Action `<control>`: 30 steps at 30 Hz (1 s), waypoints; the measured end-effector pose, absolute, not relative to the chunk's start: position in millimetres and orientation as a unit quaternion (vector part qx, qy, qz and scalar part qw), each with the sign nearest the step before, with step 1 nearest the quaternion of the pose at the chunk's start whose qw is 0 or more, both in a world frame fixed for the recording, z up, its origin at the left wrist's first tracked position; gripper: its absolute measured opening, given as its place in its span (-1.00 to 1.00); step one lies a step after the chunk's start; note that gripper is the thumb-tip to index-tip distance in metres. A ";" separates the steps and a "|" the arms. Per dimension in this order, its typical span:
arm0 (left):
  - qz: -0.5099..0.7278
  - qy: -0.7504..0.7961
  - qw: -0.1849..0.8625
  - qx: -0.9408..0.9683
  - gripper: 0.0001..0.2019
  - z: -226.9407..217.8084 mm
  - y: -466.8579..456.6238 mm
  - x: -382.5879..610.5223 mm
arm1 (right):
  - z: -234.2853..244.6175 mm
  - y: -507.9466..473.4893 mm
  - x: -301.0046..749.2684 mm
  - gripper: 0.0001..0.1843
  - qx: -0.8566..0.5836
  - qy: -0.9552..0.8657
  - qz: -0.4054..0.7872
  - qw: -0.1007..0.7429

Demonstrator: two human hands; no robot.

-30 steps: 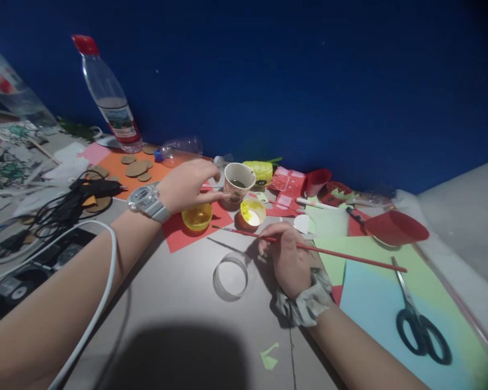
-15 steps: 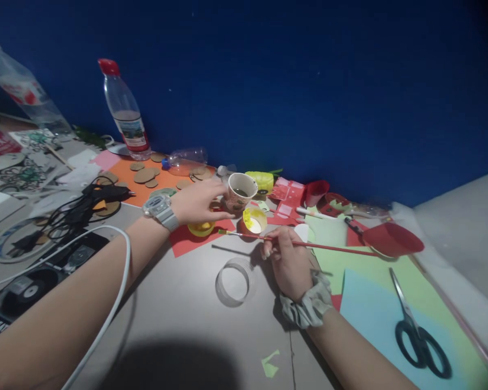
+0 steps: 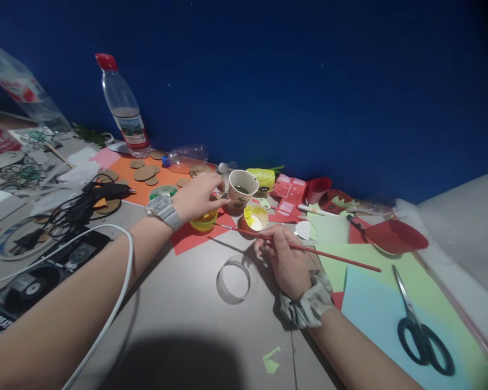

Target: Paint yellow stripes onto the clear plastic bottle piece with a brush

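Note:
My right hand (image 3: 282, 257) rests on the grey table and pinches a long red paintbrush (image 3: 333, 255), its tip pointing left toward a small cup of yellow paint (image 3: 255, 216). A clear plastic ring (image 3: 233, 279) lies just left of that hand. My left hand (image 3: 197, 196), with a grey watch at the wrist, reaches over a yellow bowl (image 3: 204, 221) on red paper. Its fingers are curled at the side of a paper cup (image 3: 241, 189) holding dark liquid. Whether they grip the cup or only touch it is unclear.
Black-handled scissors (image 3: 418, 322) lie on blue and green paper at the right. A red-capped bottle (image 3: 124, 111) stands at the back left, near cardboard discs on orange paper. A glue gun with tangled black cable (image 3: 89, 196) lies left. A white cable (image 3: 109, 309) crosses my left forearm.
My left hand drew a little nearer the paper cup over the yellow bowl. The brush in my right hand tilted, its tip dropping slightly. The view shifted a bit.

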State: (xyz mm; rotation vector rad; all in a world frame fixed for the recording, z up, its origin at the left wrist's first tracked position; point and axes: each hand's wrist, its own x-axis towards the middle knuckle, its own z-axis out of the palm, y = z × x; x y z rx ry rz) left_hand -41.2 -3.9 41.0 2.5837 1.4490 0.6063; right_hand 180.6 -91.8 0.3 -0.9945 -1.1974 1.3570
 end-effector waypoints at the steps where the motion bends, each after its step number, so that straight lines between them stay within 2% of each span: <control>1: 0.202 0.488 0.059 0.847 -0.74 40.6 -3.9 -41.1 | -0.6 -91.9 180.6 -0.73 -0.409 -0.500 0.569 0.510; 9: 0.214 0.554 0.078 0.801 -0.75 38.9 -5.7 -39.2 | -0.8 -91.1 178.2 -0.82 -0.440 -0.510 0.551 0.493; 30: 0.217 0.547 0.091 0.803 -0.74 38.6 -2.2 -41.7 | 6.5 -95.8 175.6 -0.81 -0.480 -0.550 0.458 0.507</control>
